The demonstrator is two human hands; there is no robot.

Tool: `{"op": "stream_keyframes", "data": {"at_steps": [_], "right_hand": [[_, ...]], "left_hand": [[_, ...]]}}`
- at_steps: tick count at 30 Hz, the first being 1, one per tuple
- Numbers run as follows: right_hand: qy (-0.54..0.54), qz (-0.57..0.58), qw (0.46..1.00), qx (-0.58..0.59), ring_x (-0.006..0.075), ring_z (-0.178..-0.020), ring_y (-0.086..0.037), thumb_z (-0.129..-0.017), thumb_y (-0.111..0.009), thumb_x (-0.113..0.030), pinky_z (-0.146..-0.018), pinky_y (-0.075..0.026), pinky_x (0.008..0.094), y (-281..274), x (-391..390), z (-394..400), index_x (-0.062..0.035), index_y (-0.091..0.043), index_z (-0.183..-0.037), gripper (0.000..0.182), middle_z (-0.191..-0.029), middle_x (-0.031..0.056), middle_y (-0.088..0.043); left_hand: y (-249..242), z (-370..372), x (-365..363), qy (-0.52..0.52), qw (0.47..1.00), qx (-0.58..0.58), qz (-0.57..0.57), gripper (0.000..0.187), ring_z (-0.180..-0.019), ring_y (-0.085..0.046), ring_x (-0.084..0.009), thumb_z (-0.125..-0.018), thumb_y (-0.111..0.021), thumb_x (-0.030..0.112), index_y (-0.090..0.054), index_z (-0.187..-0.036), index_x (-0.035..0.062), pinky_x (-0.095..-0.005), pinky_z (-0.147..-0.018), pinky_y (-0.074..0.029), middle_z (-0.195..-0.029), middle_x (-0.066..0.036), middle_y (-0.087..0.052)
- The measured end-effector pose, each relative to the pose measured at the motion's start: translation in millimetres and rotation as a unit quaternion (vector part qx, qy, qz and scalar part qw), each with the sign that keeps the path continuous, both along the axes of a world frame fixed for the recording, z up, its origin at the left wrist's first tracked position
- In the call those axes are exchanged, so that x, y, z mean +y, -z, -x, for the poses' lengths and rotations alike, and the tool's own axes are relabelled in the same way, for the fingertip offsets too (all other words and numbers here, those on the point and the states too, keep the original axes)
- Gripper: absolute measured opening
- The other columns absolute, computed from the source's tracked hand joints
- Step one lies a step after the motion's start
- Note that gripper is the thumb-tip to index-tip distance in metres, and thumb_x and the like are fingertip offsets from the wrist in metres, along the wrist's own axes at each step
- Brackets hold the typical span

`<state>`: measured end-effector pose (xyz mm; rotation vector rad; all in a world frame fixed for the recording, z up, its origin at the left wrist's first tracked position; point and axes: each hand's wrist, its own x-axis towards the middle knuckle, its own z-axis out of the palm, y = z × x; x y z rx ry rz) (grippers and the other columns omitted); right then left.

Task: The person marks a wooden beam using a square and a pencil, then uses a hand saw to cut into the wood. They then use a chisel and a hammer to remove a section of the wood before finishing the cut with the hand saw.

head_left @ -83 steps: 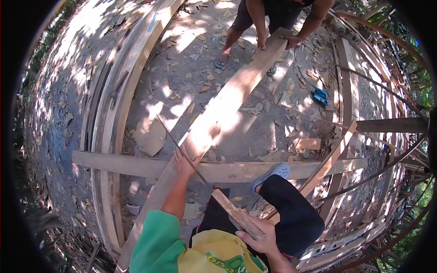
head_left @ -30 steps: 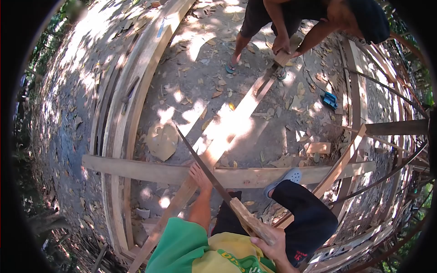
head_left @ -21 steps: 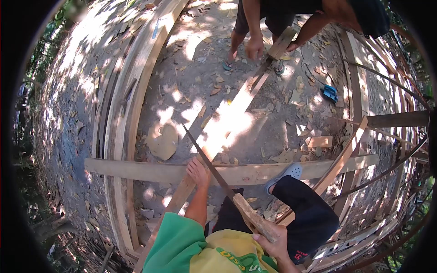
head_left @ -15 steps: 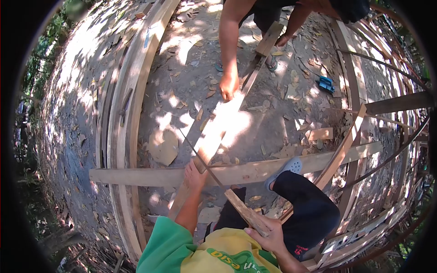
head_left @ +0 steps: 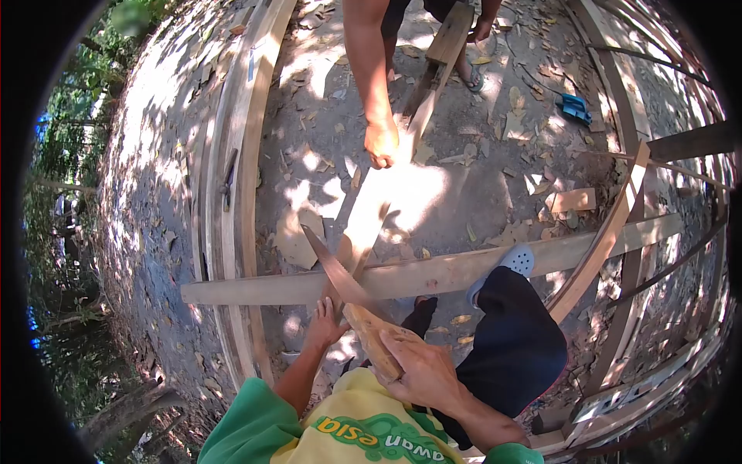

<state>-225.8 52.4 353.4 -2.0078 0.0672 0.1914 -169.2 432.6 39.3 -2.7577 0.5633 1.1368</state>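
Observation:
My right hand (head_left: pixel 423 371) grips the wooden handle of a handsaw (head_left: pixel 340 277). The saw's blade lies tilted across a long plank (head_left: pixel 369 213) that runs away from me. My left hand (head_left: pixel 325 323) presses flat on the near end of that plank. The plank rests on a wooden crossbeam (head_left: pixel 433 272) lying left to right in front of me. At the far end another person's hand (head_left: pixel 382 144) reaches down beside the plank, and their other hand (head_left: pixel 485 28) is by its raised end.
Curved stacked timbers (head_left: pixel 236 155) run along the left. Bent wooden ribs (head_left: pixel 610 224) and rails stand on the right. A blue tool (head_left: pixel 576 108) and a short wood offcut (head_left: pixel 572 200) lie on the dirt among dry leaves. My foot in a grey clog (head_left: pixel 513 264) rests on the crossbeam.
My right hand has pushed the saw forward and tilted its blade flatter over the plank. The other person's hand slid nearer along the plank. My view has shifted left.

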Motion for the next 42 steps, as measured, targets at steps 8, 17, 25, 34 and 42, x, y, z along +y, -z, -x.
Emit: {"op": "stream_keyframes", "data": {"at_steps": [8, 17, 25, 34, 42], "right_hand": [[-0.028, -0.016, 0.999, 0.021, 0.0311, -0.087, -0.072, -0.078, -0.081, -0.029, -0.075, -0.058, 0.0379, -5, 1, -3, 0.0049, -0.059, -0.131, 0.067, -0.098, 0.0170, -0.073], [0.004, -0.009, 0.999, 0.046, 0.0329, -0.081, -0.074, -0.079, -0.083, -0.025, -0.070, -0.059, 0.0379, 5, 0, -14, 0.0008, -0.060, -0.132, 0.063, -0.100, 0.0219, -0.072], [0.029, -0.038, 0.995, 0.091, 0.0281, -0.080, -0.076, -0.079, -0.083, -0.020, -0.072, -0.058, 0.0338, 26, 1, -20, 0.0028, -0.062, -0.131, 0.060, -0.096, 0.0216, -0.074], [0.043, -0.076, 0.985, 0.147, 0.0135, -0.083, -0.073, -0.082, -0.081, -0.019, -0.077, -0.056, 0.0289, 29, 4, -21, 0.0037, -0.065, -0.129, 0.055, -0.096, 0.0160, -0.076], [0.046, -0.060, 0.990, 0.117, 0.0072, -0.077, -0.061, -0.083, -0.079, -0.018, -0.074, -0.052, 0.0263, -14, -5, -12, 0.0005, -0.068, -0.124, 0.046, -0.090, 0.0084, -0.074]], "left_hand": [[47, -5, 54, -0.026, 0.991, 0.073, 0.105, 0.122, -0.150, -0.016, -0.0490, -0.078, -0.071, 0.063, -0.009, -0.158, -0.0048, -0.0485, -0.123, -0.022, -0.161, -0.037, -0.011], [-60, -33, -21, -0.192, 0.967, 0.151, 0.073, 0.125, -0.151, -0.015, -0.0485, -0.077, -0.066, 0.075, -0.012, -0.159, -0.0012, -0.0492, -0.123, -0.021, -0.162, -0.035, -0.009], [-69, -31, -30, -0.168, 0.977, 0.128, 0.018, 0.127, -0.150, -0.020, -0.0469, -0.076, -0.056, 0.085, -0.011, -0.160, 0.0022, -0.0491, -0.123, -0.023, -0.164, -0.030, -0.013], [-67, -25, -28, -0.225, 0.966, 0.099, 0.077, 0.116, -0.149, -0.022, -0.0481, -0.081, -0.060, 0.077, -0.020, -0.159, 0.0025, -0.0488, -0.122, -0.024, -0.163, -0.030, -0.018], [-47, -18, -34, -0.306, 0.944, 0.051, 0.117, 0.100, -0.147, -0.029, -0.0453, -0.084, -0.065, 0.065, -0.034, -0.155, 0.0026, -0.0457, -0.120, -0.029, -0.160, -0.030, -0.025]]}}
